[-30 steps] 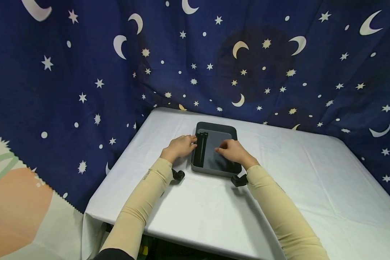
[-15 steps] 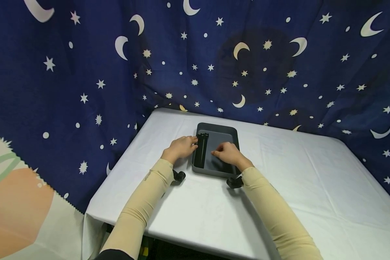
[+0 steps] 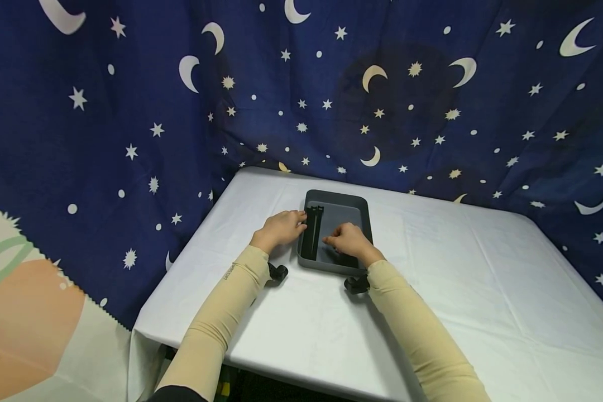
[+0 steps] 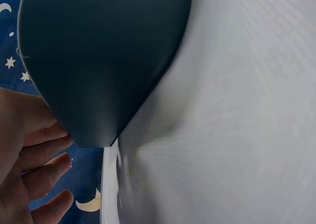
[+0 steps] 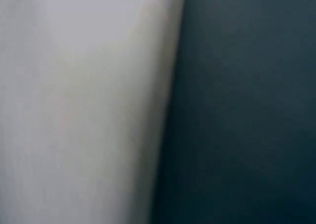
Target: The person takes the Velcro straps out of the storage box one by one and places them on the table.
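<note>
A dark grey rectangular tray [image 3: 349, 211] lies on the white-covered table. Along its left side several slim black strips [image 3: 310, 237] lie side by side, their wider, notched ends at the far side. My left hand [image 3: 278, 228] is at the tray's left wall, fingertips right at the rim beside those ends. In the left wrist view its loosely spread fingers [image 4: 44, 177] show next to the tray wall [image 4: 98, 61]. My right hand [image 3: 349, 240] hangs over the tray, thumb and fingers brought together just right of the strips; I cannot tell whether they pinch anything.
The white tablecloth [image 3: 301, 335] extends around the tray. A navy curtain [image 3: 281, 84] with moons and stars stands behind and to the left. Black wrist devices [image 3: 278, 273] stick out under both wrists. The right wrist view is blurred, showing cloth and the tray wall [image 5: 237, 105].
My right hand has moved left across the tray and slightly nearer to me, closer to the black strips. The left hand has kept its place at the left rim.
</note>
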Motion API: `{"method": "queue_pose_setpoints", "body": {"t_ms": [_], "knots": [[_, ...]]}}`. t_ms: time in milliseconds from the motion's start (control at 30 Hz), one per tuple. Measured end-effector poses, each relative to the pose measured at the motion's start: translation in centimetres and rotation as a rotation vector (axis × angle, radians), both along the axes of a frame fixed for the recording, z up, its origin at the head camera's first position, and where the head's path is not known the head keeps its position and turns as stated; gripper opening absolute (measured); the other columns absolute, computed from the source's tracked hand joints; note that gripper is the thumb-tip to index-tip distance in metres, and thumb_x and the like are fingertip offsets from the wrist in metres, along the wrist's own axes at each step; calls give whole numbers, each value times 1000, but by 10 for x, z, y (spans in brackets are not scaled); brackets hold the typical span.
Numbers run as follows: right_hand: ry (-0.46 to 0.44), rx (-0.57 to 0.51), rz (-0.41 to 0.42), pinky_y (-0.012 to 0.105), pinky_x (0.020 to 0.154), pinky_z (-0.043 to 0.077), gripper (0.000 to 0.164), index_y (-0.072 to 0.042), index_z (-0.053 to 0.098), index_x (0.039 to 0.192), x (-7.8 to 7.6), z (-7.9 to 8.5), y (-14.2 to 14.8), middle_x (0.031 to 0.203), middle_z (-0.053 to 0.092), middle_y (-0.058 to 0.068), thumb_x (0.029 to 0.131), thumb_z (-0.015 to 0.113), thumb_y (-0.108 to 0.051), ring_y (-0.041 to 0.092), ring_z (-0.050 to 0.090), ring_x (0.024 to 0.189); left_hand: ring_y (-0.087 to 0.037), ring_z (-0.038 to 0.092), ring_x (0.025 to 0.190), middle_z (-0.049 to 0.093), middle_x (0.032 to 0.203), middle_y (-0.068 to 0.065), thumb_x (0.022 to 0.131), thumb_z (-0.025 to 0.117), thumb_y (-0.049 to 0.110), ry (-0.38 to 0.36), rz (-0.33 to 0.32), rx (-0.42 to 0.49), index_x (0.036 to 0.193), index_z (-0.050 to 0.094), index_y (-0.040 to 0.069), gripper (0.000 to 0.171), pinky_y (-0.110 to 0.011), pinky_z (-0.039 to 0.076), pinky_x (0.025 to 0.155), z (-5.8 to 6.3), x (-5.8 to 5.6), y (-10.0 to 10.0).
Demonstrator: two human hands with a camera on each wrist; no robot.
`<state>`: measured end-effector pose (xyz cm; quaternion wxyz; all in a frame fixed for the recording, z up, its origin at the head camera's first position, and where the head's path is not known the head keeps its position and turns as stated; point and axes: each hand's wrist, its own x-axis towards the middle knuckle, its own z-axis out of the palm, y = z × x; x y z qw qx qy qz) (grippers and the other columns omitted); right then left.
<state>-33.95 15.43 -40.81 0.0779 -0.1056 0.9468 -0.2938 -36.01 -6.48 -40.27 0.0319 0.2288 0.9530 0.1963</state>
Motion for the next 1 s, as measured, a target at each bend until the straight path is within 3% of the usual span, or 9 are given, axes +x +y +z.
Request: {"method": "queue_pose_setpoints", "body": {"t_ms": [233, 433, 700, 1000], "knots": [[-41, -53, -57, 26, 59, 48, 29, -8, 72, 75, 1, -3, -3, 64, 65, 2, 93, 70, -30, 14, 60, 59, -24, 37, 149, 41, 160, -3, 106, 50, 30, 3, -3, 11, 149, 49, 11, 47, -45, 37, 120, -1, -1, 1], [8, -27, -93, 26, 58, 49, 30, -7, 71, 70, -1, -6, -8, 61, 66, 0, 91, 73, -29, 13, 62, 58, -23, 38, 148, 42, 159, -4, 106, 50, 30, 14, -6, 1, 148, 50, 10, 47, -44, 37, 120, -2, -2, 2], [-13, -48, -164, 28, 59, 56, 26, -4, 71, 75, -2, -6, -16, 75, 74, 8, 90, 75, -25, 13, 67, 61, -23, 38, 148, 43, 159, -3, 106, 50, 30, 15, 6, -7, 148, 50, 10, 47, -44, 36, 120, -3, -2, 2], [7, -43, -204, 25, 53, 56, 29, -4, 70, 70, -4, -7, -29, 60, 66, 2, 87, 79, -25, 10, 63, 51, -23, 40, 147, 43, 159, -2, 106, 50, 31, 20, 13, -18, 149, 49, 11, 47, -43, 37, 119, -2, -1, 3]]}}
